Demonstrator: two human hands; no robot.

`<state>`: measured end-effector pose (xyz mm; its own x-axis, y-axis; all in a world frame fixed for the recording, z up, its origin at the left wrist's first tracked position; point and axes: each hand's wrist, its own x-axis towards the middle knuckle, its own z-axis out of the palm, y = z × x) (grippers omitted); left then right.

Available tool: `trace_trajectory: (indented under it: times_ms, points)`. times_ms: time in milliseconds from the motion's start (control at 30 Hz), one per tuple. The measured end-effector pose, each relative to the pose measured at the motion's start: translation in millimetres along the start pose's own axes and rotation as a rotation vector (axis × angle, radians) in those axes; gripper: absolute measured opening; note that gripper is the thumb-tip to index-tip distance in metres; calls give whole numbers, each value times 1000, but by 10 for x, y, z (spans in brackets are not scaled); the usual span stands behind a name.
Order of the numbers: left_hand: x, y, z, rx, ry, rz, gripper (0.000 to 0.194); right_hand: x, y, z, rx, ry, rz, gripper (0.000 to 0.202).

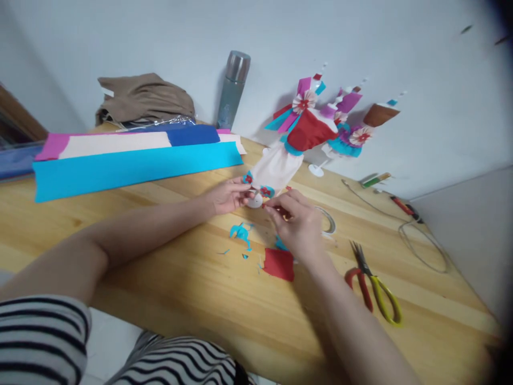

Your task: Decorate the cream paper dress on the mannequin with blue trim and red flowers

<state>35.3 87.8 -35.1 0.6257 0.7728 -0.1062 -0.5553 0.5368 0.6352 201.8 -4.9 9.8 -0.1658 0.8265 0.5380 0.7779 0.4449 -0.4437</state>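
A miniature paper dress (278, 164) with a red top, a blue waistband and a pale skirt leans in front of me on a stand with a white round base (255, 200). Blue patches with red flowers (266, 191) trim its hem. My left hand (229, 196) grips the hem at its left side, fingers curled under the edge. Close to the hem's right part, my right hand (298, 220) is closed in a pinch on a small red paper piece (264, 205), mostly hidden by the fingers. Below lie a red paper piece (279, 264) and blue paper scraps (240, 233).
Scissors (371, 283) lie at the right, beyond a tape roll (329, 220). Several decorated paper dresses (355, 136) stand by the wall. Folded crepe paper (136, 170), a thermos (233, 90) and brown cloth (146, 99) are at the back left. A cable (428, 246) curves across the right side.
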Motion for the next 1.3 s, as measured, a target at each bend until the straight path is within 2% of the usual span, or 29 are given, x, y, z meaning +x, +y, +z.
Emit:
trace_trajectory:
  times_ms: [67,167,267,367,533,700,867,1033,1300]
  points:
    - [6,-29,-9,3,-24,-8,18,57,-159,245,-32,139,18,19]
    - [32,-48,-25,-69,-37,-12,25,170,-219,558,-78,229,66,21]
    - [67,-27,-53,-143,-2,-41,27,239,-175,696,-82,286,136,19]
    - [102,15,-88,-228,42,-108,20,236,-160,693,-103,309,217,15]
    - [140,55,-101,-262,79,-187,24,168,-230,676,-127,313,277,14]
    - [137,36,-78,-295,73,-118,21,207,-263,748,-105,317,268,16]
    - [92,17,-53,-314,54,-42,17,324,-277,789,-146,334,376,13]
    - [65,20,-40,-301,36,-70,18,392,-326,787,-147,360,435,8]
    - [58,40,-57,-297,3,-123,12,424,-323,801,-196,400,442,8]
